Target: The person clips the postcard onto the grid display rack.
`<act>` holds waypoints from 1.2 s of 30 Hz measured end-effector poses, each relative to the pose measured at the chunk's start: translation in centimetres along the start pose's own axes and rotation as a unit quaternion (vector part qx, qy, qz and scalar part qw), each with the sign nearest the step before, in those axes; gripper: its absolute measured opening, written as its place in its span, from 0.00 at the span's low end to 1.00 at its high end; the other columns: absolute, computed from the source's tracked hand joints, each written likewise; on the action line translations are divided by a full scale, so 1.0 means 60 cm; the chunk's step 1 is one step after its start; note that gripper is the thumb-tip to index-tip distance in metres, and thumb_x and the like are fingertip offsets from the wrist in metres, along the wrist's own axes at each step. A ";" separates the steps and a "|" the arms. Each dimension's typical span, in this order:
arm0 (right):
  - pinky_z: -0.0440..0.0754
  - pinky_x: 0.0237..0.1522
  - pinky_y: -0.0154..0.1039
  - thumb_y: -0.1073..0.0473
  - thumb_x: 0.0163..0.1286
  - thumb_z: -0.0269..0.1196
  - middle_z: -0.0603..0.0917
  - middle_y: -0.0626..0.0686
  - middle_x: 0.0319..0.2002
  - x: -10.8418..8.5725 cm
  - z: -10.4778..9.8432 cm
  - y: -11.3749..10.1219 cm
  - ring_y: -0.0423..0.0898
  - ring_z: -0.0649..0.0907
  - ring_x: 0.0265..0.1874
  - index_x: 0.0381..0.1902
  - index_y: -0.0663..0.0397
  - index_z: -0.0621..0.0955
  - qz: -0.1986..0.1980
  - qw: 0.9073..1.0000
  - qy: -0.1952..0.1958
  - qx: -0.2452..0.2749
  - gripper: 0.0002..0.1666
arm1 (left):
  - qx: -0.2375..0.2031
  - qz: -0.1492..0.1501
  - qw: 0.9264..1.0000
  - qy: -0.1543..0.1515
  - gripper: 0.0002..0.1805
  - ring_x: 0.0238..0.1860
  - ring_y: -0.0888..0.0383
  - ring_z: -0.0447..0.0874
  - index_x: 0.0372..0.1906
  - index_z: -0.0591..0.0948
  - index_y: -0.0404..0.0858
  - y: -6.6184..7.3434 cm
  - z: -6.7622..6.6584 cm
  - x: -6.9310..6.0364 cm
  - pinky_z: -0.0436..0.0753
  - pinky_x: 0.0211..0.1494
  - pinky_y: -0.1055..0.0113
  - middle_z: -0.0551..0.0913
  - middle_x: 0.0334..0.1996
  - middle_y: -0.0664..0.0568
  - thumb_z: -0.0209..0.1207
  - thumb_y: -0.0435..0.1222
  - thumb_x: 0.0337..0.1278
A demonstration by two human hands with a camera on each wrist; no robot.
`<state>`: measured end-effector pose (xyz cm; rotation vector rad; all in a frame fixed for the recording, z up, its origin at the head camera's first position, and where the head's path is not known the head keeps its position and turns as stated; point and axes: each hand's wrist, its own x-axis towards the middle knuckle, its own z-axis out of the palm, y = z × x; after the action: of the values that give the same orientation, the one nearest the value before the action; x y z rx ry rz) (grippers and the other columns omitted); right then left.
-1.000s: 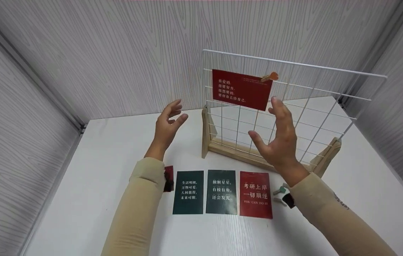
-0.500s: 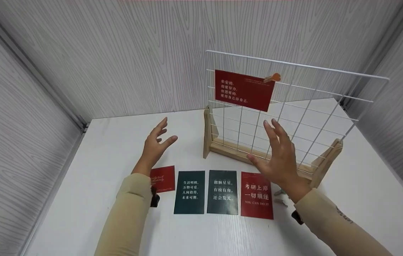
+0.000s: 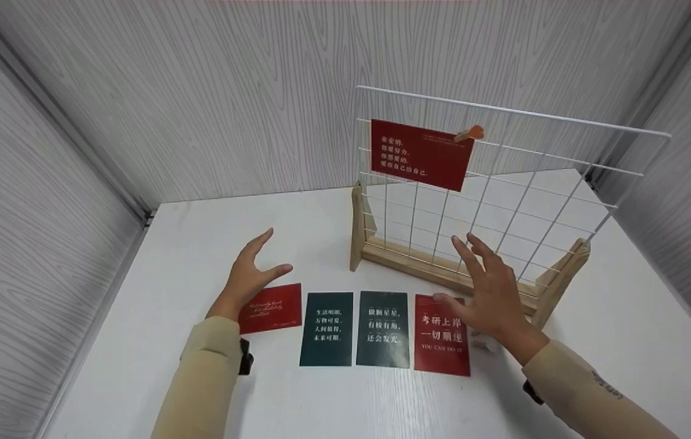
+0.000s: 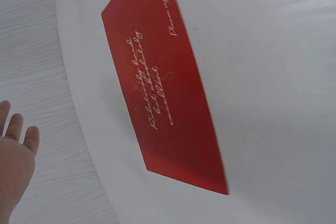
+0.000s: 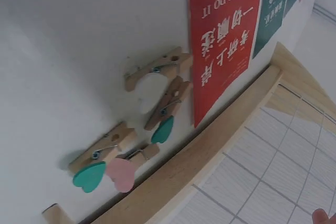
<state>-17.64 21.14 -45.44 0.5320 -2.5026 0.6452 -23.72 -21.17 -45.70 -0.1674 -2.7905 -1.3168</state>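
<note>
My left hand hovers over the red card with script writing, fingers spread and holding nothing; the left wrist view shows that card flat on the table. The right hand is in the air by the right red card, its fingers apart and empty. Two dark green cards lie between the red ones. On the white wire grid a red card hangs from a clothespin with an orange heart.
Several wooden clothespins with green, pink and white hearts lie beside the right red card, near the grid stand's wooden base. The stand's wooden feet rest on the white table. Wood-patterned panels rise behind and beside it.
Both hands have come down from beside the hanging card towards the table. The left also moved left, uncovering more of the left red card. The hanging card stays clipped on the grid.
</note>
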 end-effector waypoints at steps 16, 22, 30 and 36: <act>0.68 0.53 0.67 0.39 0.43 0.75 0.63 0.57 0.68 -0.062 -0.007 0.037 0.60 0.67 0.62 0.74 0.35 0.56 0.040 0.995 -0.080 -0.036 0.63 | 0.028 -0.094 0.994 -0.053 0.55 0.71 0.38 0.46 0.75 0.53 0.43 -0.087 -0.032 -0.064 0.57 0.65 0.37 0.51 0.72 0.38 0.72 0.46 0.44; 0.70 0.52 0.66 0.39 0.41 0.76 0.65 0.57 0.67 -0.076 -0.010 0.047 0.60 0.68 0.62 0.73 0.38 0.59 0.039 0.995 -0.085 -0.030 0.63 | 0.030 -0.108 0.992 -0.057 0.55 0.71 0.37 0.45 0.75 0.52 0.42 -0.102 -0.041 -0.077 0.56 0.65 0.36 0.51 0.72 0.36 0.72 0.47 0.44; 0.71 0.52 0.64 0.39 0.42 0.77 0.66 0.57 0.66 -0.103 -0.015 0.065 0.59 0.69 0.61 0.73 0.38 0.59 0.042 0.994 -0.103 -0.021 0.62 | 0.051 -0.122 0.989 -0.064 0.55 0.71 0.36 0.46 0.75 0.52 0.40 -0.119 -0.038 -0.093 0.55 0.66 0.37 0.52 0.71 0.35 0.72 0.46 0.45; 0.74 0.49 0.62 0.39 0.41 0.77 0.69 0.57 0.64 -0.124 -0.019 0.076 0.57 0.70 0.59 0.71 0.40 0.62 0.037 0.994 -0.105 -0.005 0.60 | 0.058 -0.117 0.989 -0.075 0.54 0.71 0.36 0.46 0.74 0.53 0.37 -0.127 -0.031 -0.100 0.52 0.67 0.38 0.53 0.71 0.34 0.72 0.46 0.45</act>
<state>-13.44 27.28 -50.21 0.5296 -2.7322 0.6329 -18.67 -27.88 -50.91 0.0725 -3.0856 -1.2247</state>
